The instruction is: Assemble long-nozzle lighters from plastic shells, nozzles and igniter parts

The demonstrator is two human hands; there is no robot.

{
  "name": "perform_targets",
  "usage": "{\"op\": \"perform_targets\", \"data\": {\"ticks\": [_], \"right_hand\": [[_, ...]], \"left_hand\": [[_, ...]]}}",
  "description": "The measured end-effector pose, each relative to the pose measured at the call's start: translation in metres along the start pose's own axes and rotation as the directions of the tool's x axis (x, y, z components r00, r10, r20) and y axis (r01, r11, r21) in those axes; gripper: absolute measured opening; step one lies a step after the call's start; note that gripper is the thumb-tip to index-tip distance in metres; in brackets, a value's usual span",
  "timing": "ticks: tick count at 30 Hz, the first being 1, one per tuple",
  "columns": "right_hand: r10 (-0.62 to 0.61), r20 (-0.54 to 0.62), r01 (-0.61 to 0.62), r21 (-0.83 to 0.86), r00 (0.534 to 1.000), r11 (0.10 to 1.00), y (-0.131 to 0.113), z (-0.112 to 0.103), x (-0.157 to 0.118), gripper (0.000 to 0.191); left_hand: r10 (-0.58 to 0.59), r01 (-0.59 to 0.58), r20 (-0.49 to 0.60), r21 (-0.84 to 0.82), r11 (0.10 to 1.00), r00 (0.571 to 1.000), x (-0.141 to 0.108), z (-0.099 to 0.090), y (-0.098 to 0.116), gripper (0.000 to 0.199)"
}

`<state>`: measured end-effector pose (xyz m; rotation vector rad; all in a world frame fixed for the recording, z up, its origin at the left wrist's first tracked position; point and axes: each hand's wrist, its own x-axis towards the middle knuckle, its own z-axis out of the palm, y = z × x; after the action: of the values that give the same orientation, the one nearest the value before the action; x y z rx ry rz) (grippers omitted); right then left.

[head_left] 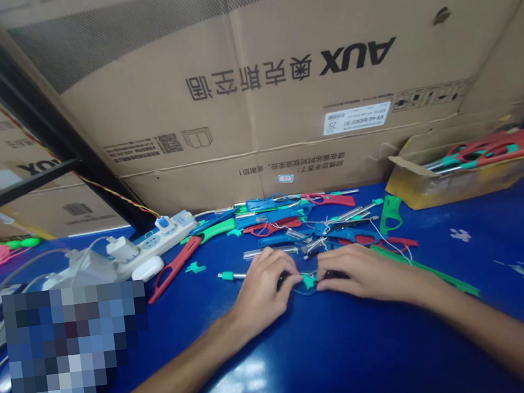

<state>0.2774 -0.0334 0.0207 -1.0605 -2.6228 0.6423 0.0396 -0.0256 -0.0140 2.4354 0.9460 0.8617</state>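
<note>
While both hands meet low over the blue tabletop (355, 350), the surface runs back from them toward the person, between the forearms, with a pale glare on it. Beyond the fingers the room is tight: a heap of loose parts (272, 227) in red, blue and green, with metal tubes and thin wires, lies just past the knuckles, and an upright cardboard panel (254, 128) closes off the far edge. A long green strip (441, 277) slants close behind the right forearm; farther right, well apart from the hands, stands an open box (422, 194) with red handles in it. To the left of the left hand, a red handle (187, 251) lies beside a power strip (175, 228).

The small green piece (308, 281) sits directly between the two sets of fingertips — bright, opaque and irregular in outline — over a blue, see-through casing (307, 291) with a rounded lower edge. The left hand (269, 281) and the right hand (360, 270) both keep thumb and forefinger narrow, pinching in at either side of these parts; which finger grips which part I cannot tell. A metal rod with a green tip (226, 276) sticks out left of the left hand — its other end is hidden.
</note>
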Motion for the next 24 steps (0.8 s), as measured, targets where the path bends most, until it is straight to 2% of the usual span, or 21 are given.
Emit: {"op": "perform_targets", "data": {"ticks": [10, 18, 24], "right_hand": [[-0.007, 0.005, 0.007, 0.059, 1.000, 0.998, 0.0011, -0.0018, 0.0014, 0.021], [0.010, 0.004, -0.010, 0.074, 1.000, 0.997, 0.0008, -0.0024, 0.0022, 0.020], [0.019, 0.010, -0.020, 0.089, 1.000, 0.996, -0.0003, -0.0039, 0.0016, 0.022]], "left_hand": [[0.132, -0.133, 0.017, 0.151, 0.980, 0.991, -0.0001, -0.0047, -0.0042, 0.018], [0.157, -0.155, 0.008, 0.227, 0.962, 0.988, 0.0006, -0.0054, -0.0034, 0.019], [0.181, -0.186, 0.044, 0.166, 0.969, 0.983, 0.0028, -0.0050, -0.0077, 0.021]]}}
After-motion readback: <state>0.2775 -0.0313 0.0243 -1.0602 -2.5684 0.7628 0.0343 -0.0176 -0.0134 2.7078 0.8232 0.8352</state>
